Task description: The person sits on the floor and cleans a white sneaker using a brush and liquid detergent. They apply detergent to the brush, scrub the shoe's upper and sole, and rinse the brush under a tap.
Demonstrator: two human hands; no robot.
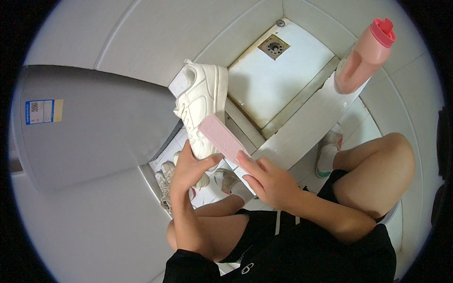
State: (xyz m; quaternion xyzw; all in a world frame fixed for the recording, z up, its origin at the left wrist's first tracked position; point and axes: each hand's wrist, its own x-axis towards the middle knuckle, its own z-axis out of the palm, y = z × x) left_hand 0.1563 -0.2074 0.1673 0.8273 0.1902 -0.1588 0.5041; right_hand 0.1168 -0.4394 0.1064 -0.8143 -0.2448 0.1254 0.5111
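A white sneaker [201, 99] is held up at the centre, its toe in my left hand [194, 166] and its heel pointing away from me. My right hand [270, 180] grips one end of a pink plastic brush [224, 139]. The far end of the brush lies against or just over the side of the sneaker near its sole; contact cannot be told. Any bristles are hidden beneath the pink back.
A pink bottle [364, 56] with a red flip cap stands on a tiled ledge [304, 123] at right. Beyond lies a recessed floor with a square drain [274, 47]. More shoes [166, 180] sit on the floor at left, beside a grey panel [92, 131] bearing a label.
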